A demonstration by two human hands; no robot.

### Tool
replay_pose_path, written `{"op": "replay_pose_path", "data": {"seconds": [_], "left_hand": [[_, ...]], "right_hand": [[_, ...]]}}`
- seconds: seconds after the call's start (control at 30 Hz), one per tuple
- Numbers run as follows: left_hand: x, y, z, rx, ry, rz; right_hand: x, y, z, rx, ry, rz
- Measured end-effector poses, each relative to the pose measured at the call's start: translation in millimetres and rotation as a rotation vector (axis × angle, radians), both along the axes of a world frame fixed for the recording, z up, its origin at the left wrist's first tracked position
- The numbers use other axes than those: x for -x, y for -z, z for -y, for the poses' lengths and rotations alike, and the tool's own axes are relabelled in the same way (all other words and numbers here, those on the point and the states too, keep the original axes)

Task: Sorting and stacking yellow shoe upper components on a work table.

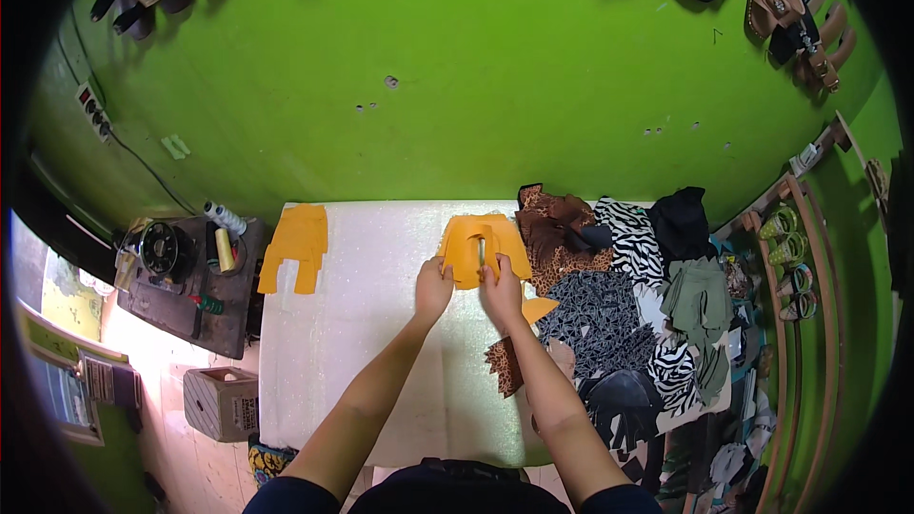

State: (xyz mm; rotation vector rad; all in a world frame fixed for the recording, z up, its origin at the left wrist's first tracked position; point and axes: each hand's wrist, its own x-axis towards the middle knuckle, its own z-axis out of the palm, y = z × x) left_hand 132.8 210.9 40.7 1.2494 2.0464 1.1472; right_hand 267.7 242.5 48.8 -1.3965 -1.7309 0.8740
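Two legs and a central slot give shape to a yellow cut piece of sheet material (464,240), perhaps several layers, at the far middle of the table. My left hand (435,287) is closed on its near left edge. With fingers pinched together, my right hand (502,290) grips the near edge, right of the slot. Similar yellow cut pieces (303,233) lie stacked at the table's far left. A small pointed yellow scrap (539,309) rests just right of my right hand.
A whitish glittery table (333,362) stands against a green wall. Leopard-print (557,271), zebra-print (630,240), dark patterned (595,324) and olive pieces (700,300) cover its right side. A sewing machine table (224,314) is at left. Wooden racks with sandals (798,290) line the right; more sandals hang above.
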Motion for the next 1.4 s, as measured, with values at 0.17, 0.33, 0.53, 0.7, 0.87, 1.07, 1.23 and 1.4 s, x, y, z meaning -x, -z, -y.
{"op": "replay_pose_path", "data": {"seconds": [0.17,0.33,0.53,0.7,0.87,1.07,1.23,1.4], "left_hand": [[6,18,54,-0.086,-0.073,0.109],[21,31,92,-0.011,-0.051,0.079],[31,39,124,0.037,-0.051,-0.001],[23,33,138,0.267,-0.095,-0.027],[5,19,134,0.151,-0.087,-0.33],[-19,6,115,0.086,0.149,-0.303],[-34,-8,100,0.0,0.248,-0.24],[-43,-18,85,0.063,0.483,0.12]], "right_hand": [[8,24,32,0.143,-0.028,-0.319],[13,52,60,0.34,-0.034,-0.341],[4,44,76,0.334,-0.144,0.069],[-9,12,78,0.39,-0.215,0.376],[-41,-8,55,0.058,-0.042,0.805],[-81,-9,32,-0.037,-0.157,0.971],[-95,-26,19,0.006,-0.254,0.911],[-111,-25,-3,0.305,-0.421,0.426]]}}
